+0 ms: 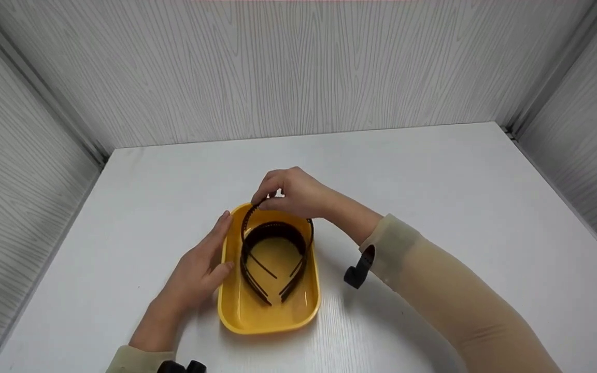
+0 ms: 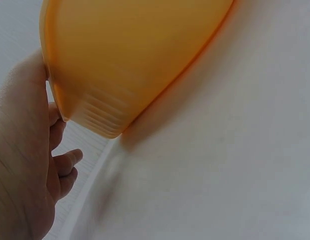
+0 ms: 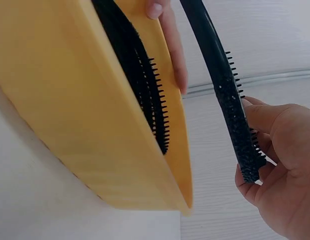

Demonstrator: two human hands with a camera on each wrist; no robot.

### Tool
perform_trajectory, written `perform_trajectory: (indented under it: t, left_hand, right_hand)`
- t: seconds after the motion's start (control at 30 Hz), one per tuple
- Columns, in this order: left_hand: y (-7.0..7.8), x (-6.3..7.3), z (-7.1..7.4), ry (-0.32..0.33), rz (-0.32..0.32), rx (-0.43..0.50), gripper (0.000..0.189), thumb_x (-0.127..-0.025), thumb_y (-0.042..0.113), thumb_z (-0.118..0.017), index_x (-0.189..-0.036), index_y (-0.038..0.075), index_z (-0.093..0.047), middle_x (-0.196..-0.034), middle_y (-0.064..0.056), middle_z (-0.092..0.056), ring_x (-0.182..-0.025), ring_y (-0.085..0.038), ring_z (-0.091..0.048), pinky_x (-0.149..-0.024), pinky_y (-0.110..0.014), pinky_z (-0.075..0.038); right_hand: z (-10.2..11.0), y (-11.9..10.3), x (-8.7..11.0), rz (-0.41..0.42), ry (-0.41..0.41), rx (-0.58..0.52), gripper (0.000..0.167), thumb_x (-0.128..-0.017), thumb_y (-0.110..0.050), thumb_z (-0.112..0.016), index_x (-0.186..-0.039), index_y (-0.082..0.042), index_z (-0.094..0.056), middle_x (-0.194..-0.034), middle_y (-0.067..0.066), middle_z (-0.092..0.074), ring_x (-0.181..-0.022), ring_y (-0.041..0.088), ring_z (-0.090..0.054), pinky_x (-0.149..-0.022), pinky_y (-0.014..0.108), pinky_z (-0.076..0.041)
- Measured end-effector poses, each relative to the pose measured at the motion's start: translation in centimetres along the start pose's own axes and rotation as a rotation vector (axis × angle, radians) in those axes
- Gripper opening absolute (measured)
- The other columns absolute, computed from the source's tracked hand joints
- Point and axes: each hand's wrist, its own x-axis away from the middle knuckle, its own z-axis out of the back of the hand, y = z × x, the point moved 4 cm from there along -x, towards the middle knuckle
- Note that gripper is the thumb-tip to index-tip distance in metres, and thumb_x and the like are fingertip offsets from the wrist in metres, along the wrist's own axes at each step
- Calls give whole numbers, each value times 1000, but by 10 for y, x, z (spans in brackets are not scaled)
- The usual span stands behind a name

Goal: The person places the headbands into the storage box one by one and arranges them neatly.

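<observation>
My right hand point(image 1: 296, 194) pinches a thin black toothed headband point(image 3: 225, 95) by its curved top, over the far end of a yellow plastic tub point(image 1: 270, 326). The band's two ends hang down into the tub. More black headbands point(image 1: 276, 228) lie nested inside, their open ends toward me; in the right wrist view their teeth point(image 3: 162, 110) show along the inner edge. At the tub's left side my left hand point(image 1: 195, 274) rests with extended fingers along the wall and its thumb at the rim. In the left wrist view, the tub's outer wall point(image 2: 124, 60) shows beside this hand.
The tub stands on a white table point(image 1: 433, 197). Pale wood-grain panels enclose it at the back point(image 1: 298, 67), left point(image 1: 18, 181) and right point(image 1: 578, 129). A black strap fitting point(image 1: 359, 268) sits on the right sleeve.
</observation>
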Motion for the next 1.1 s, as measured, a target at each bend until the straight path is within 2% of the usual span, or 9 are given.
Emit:
perform_trajectory:
  t: [0.2, 0.53, 0.77, 1.1]
  left_hand:
    - [1, 0, 0, -1, 5, -6, 88, -95, 22, -58, -172, 23, -17, -176, 7, -19, -158, -15, -26, -127, -32, -23]
    - [0, 0, 0, 16, -15, 31, 86, -94, 19, -58, -172, 21, -20, -176, 2, -23, -158, -14, -27, -125, -17, -15]
    - [-1, 0, 0, 21, -31, 27, 87, -94, 19, -59, -172, 19, -20, -175, 1, -23, -158, -15, -27, -125, -17, -15]
    - [-1, 1, 0, 19, -33, 26, 87, -94, 19, -59, -172, 20, -19, -176, 2, -22, -158, -15, -27, -125, -17, -15]
  right_hand:
    - [-10, 5, -1, -5, -16, -12, 19, -102, -13, -71, -115, -14, -84, -111, -2, -75, -100, 10, -67, -90, 25, -57]
    - [-22, 11, -1, -13, -31, -34, 18, -102, -13, -71, -115, -12, -84, -112, 0, -75, -103, 10, -68, -92, 23, -56]
    - [-29, 11, -2, -33, -41, -23, 19, -102, -15, -72, -115, -13, -84, -112, -1, -75, -104, 10, -68, -94, 24, -56]
    - [-36, 14, -3, -2, -47, 8, 18, -101, -17, -73, -114, -15, -84, -110, -2, -76, -102, 9, -68, -93, 22, -55]
